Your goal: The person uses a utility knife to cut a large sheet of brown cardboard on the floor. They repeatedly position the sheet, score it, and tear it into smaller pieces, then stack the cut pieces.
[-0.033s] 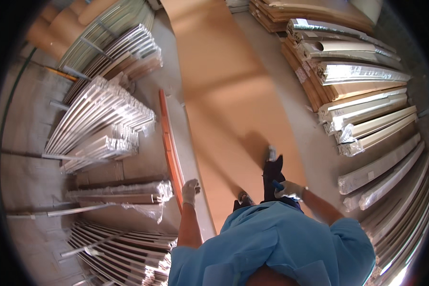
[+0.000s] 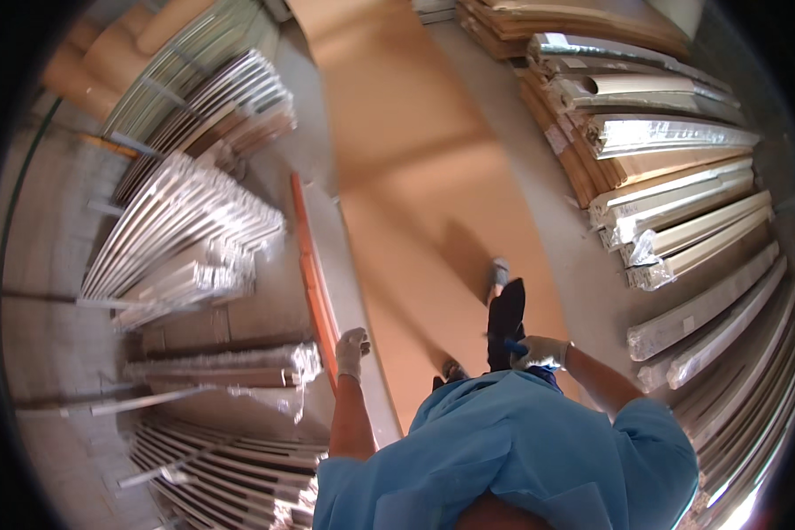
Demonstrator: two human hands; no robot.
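My left hand [image 2: 352, 352], in a whitish glove, hangs at my left side beside the long orange bar [image 2: 312, 269] on the floor. Its fingers are half curled, the thumb stands apart, and I see nothing in it. At my right thigh, my gloved right hand [image 2: 541, 352] is closed around a slim blue tool [image 2: 515, 348]; most of it is hidden by the hand, so its kind is unclear. Beneath my feet runs a long brown sheet [image 2: 420, 203], like cardboard or kraft paper. My right foot [image 2: 499, 269] is set forward on it.
Racks on the left hold bundles of wrapped white profiles [image 2: 185, 221], with large brown rolls [image 2: 93, 66] behind. On the right lie stacks of wrapped long profiles [image 2: 680, 137], flat brown boards [image 2: 556, 146] and more pale bars [image 2: 707, 305].
My right foot shows further ahead on the brown sheet. The left-hand racks have shifted slightly in view. Both hands keep nearly the same place, the right still gripping the blue tool.
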